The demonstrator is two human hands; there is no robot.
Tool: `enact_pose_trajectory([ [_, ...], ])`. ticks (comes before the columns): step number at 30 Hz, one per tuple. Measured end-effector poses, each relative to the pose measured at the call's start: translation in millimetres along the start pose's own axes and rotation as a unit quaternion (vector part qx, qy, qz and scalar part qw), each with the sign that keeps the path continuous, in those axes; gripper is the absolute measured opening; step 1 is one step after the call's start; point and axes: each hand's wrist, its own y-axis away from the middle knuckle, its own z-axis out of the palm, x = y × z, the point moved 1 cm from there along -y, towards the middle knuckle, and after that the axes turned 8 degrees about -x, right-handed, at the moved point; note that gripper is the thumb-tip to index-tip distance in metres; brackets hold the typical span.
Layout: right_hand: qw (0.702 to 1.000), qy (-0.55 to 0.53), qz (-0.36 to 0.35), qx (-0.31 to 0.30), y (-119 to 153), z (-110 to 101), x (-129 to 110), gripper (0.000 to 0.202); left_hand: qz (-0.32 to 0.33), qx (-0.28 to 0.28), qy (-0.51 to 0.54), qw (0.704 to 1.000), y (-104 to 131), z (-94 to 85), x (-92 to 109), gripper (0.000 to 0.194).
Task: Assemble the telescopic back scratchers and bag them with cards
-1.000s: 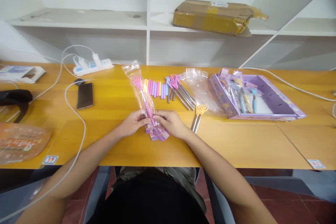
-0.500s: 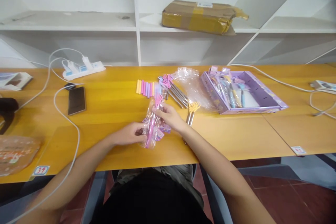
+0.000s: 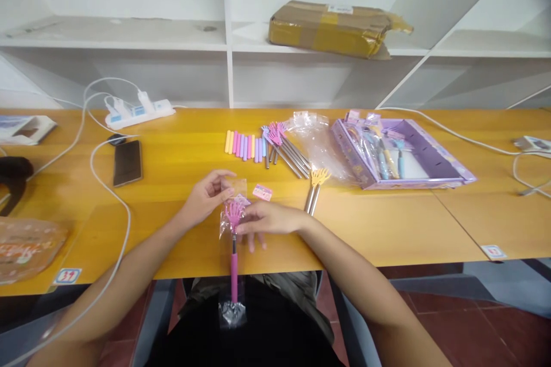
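A pink hand-shaped back scratcher (image 3: pixel 234 275) lies inside a clear plastic bag (image 3: pixel 232 315), its head pointing away from me and its handle hanging over the table edge. My left hand (image 3: pixel 210 198) pinches the bag's open top end. My right hand (image 3: pixel 269 219) grips the bagged back scratcher just below its pink head, thumb and forefinger closed on it. Beyond the right hand, a small pink card (image 3: pixel 262 192) rests on the table. Two yellow-headed back scratchers (image 3: pixel 315 189) lie close to my right wrist.
Farther back are several coloured handle sleeves (image 3: pixel 241 146), a pile of metal-rod back scratchers (image 3: pixel 290 152) and clear bags (image 3: pixel 316 140). A purple box (image 3: pixel 430 180) at the right holds bagged scratchers. Leftward lie a phone (image 3: pixel 128 163), a power strip (image 3: pixel 140 113) and a white cable (image 3: pixel 124 241).
The bagged back scratcher has come toward me and turned upright, its lower end now past the table edge. My left hand moved up to the bag's top; my right hand moved down to the head.
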Motion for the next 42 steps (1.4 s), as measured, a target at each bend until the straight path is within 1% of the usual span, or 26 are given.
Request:
enact_pose_trajectory([
  [1,0.998,0.045,0.002,0.047,6.0,-7.9,-1.1,0.049,-0.006,-0.003,-0.001,1.0,0.0,1.4,-1.9,0.038],
  [2,0.987,0.106,0.0,0.117,12.8,-17.1,-2.2,0.046,-0.014,-0.007,-0.003,1.0,-0.1,2.8,-4.0,0.035],
  [3,0.963,0.18,-0.002,0.201,19.9,-26.6,-3.0,0.041,-0.022,-0.009,-0.005,1.0,-0.3,3.9,-6.0,0.032],
  [4,0.925,0.258,-0.001,0.279,26.5,-35.5,-3.3,0.036,-0.031,-0.011,-0.008,0.999,-0.6,4.7,-7.9,0.031],
  [5,0.882,0.329,0.007,0.338,32.0,-43.1,-2.7,0.032,-0.038,-0.01,-0.012,0.999,-0.8,5.1,-9.6,0.03],
  [6,0.845,0.386,0.024,0.37,35.8,-49.0,-1.2,0.028,-0.046,-0.01,-0.016,0.999,-0.9,5.2,-11.1,0.03],
  [7,0.819,0.427,0.047,0.38,38.0,-53.3,1.1,0.026,-0.055,-0.01,-0.02,0.998,-0.9,5.0,-12.5,0.029],
  [8,0.805,0.451,0.072,0.379,38.8,-56.0,3.8,0.026,-0.064,-0.014,-0.024,0.998,-0.8,4.8,-13.7,0.029],
  [9,0.797,0.465,0.095,0.373,38.4,-57.3,6.4,0.028,-0.074,-0.019,-0.028,0.997,-0.5,4.7,-14.7,0.03],
  [10,0.793,0.473,0.112,0.367,37.2,-57.4,8.5,0.03,-0.082,-0.027,-0.031,0.996,0.0,4.7,-15.5,0.03],
  [12,0.792,0.478,0.124,0.36,33.9,-55.8,10.9,0.03,-0.091,-0.041,-0.034,0.994,1.0,5.2,-16.2,0.033],
  [16,0.814,0.449,0.103,0.354,28.9,-52.3,10.1,0.031,-0.085,-0.049,-0.041,0.994,1.8,6.9,-14.6,0.032],
  [18,0.829,0.422,0.065,0.361,28.2,-51.6,8.4,0.029,-0.078,-0.034,-0.045,0.995,1.1,6.5,-13.4,0.029],
  [21,0.84,0.367,-0.031,0.399,28.7,-50.2,4.9,0.019,-0.074,-0.01,-0.042,0.996,0.2,3.8,-13.2,0.029],
  [22,0.841,0.339,-0.064,0.416,29.1,-49.2,3.7,0.015,-0.075,-0.006,-0.037,0.996,0.2,2.7,-13.7,0.031],
  [24,0.852,0.266,-0.126,0.432,29.5,-45.5,1.1,0.015,-0.078,0.0,-0.029,0.997,0.7,0.9,-15.2,0.032],
  [26,0.872,0.194,-0.176,0.414,28.5,-39.4,-1.5,0.021,-0.076,0.008,-0.025,0.997,1.5,0.0,-16.5,0.03],
  [28,0.887,0.152,-0.211,0.382,25.5,-31.5,-3.2,0.028,-0.074,0.013,-0.021,0.997,2.1,0.4,-17.0,0.028],
  [31,0.899,0.154,-0.218,0.346,17.1,-21.1,-1.1,0.029,-0.065,0.006,-0.005,0.998,2.6,3.3,-15.0,0.029],
  [33,0.894,0.176,-0.21,0.353,10.4,-18.0,3.5,0.026,-0.054,-0.003,0.009,0.998,3.0,5.9,-12.1,0.03],
  [37,0.862,0.23,-0.205,0.402,2.5,-20.1,11.7,0.022,-0.045,-0.014,0.038,0.998,4.3,9.9,-6.5,0.033],
  [39,0.847,0.263,-0.205,0.415,2.7,-22.0,12.0,0.019,-0.043,-0.017,0.038,0.998,5.1,11.0,-5.3,0.035],
  [42,0.831,0.306,-0.199,0.42,5.9,-23.0,8.2,0.017,-0.037,-0.028,0.055,0.997,5.8,12.3,-6.1,0.045],
])
